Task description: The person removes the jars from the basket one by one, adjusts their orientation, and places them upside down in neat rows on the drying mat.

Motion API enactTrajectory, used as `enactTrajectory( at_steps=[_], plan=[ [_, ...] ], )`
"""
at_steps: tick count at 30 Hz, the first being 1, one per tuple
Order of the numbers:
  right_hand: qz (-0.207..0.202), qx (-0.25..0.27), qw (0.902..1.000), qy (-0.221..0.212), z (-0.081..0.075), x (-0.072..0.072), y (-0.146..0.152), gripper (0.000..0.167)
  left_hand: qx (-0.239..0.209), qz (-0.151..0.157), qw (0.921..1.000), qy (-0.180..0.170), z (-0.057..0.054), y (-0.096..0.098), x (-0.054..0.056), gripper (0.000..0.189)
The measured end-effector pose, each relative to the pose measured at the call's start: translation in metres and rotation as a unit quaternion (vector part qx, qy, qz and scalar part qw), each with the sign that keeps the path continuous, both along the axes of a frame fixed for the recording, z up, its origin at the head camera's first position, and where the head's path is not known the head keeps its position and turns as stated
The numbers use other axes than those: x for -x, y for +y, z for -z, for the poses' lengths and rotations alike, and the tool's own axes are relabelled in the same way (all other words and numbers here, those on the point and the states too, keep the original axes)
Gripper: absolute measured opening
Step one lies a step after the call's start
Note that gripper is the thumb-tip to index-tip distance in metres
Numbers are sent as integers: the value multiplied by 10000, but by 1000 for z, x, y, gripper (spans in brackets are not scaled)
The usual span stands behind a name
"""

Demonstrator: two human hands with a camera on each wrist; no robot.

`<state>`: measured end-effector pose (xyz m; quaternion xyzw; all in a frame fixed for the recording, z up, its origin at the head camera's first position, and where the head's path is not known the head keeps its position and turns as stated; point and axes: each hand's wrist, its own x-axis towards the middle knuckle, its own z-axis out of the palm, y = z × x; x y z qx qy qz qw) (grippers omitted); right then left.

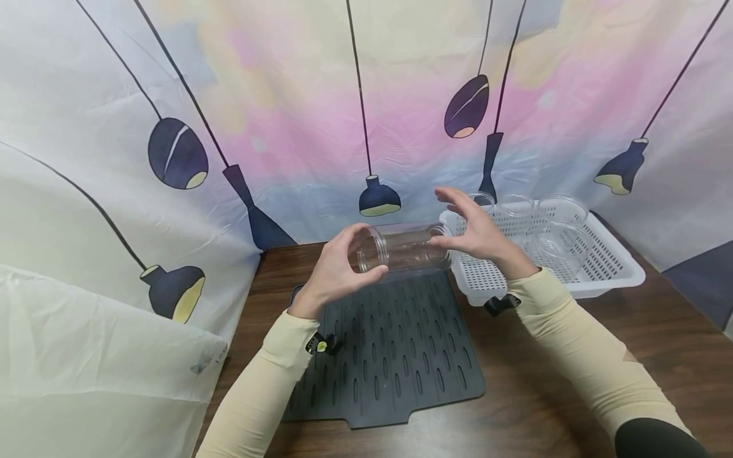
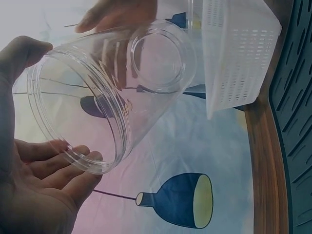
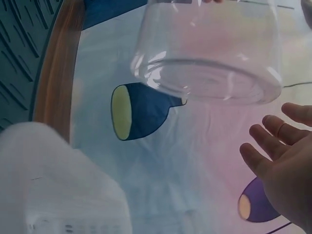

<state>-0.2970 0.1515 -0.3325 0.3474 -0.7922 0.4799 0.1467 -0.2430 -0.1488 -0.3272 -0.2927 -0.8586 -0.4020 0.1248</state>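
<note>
A clear jar (image 1: 409, 249) lies sideways in the air above the drying mat. My left hand (image 1: 338, 270) grips it around the ridged mouth end, with the thumb and fingers on opposite sides of the rim. In the left wrist view, the jar (image 2: 161, 63) is see-through, with its round base toward my right hand. My right hand (image 1: 483, 235) is by the base end, fingers spread and extended. The right wrist view puts these fingers (image 3: 268, 141) beside the jar's base (image 3: 209, 80), apart from it; the thumb's contact cannot be told.
A white perforated basket (image 1: 550, 291) stands at the right, holding several clear jars (image 1: 564, 245). A dark grey ridged drying mat (image 1: 395, 356) lies on the brown wooden table (image 1: 515, 394). Behind hangs a cloth (image 1: 321, 108) printed with lamps.
</note>
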Motion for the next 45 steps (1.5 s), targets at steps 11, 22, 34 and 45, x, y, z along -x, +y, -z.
enactTrajectory(
  at_steps=[11, 22, 34, 45],
  plan=[
    [-718, 1355, 9876, -334, 25, 5, 3, 76, -366, 283, 9989, 76, -1, -4, 4, 70],
    [-838, 1684, 9770, -1001, 34, 2, -1, 67, -551, 367, 9978, -36, -33, 5, -23, 66],
    [-1645, 2722, 9272, -1977, 48, -3, -15, 79, -582, 364, 9976, 90, -35, 2, -23, 64],
    [-2214, 3336, 8803, -2545, 56, -6, -21, 81, -761, 468, 9958, 204, -36, 3, -25, 64]
  ],
)
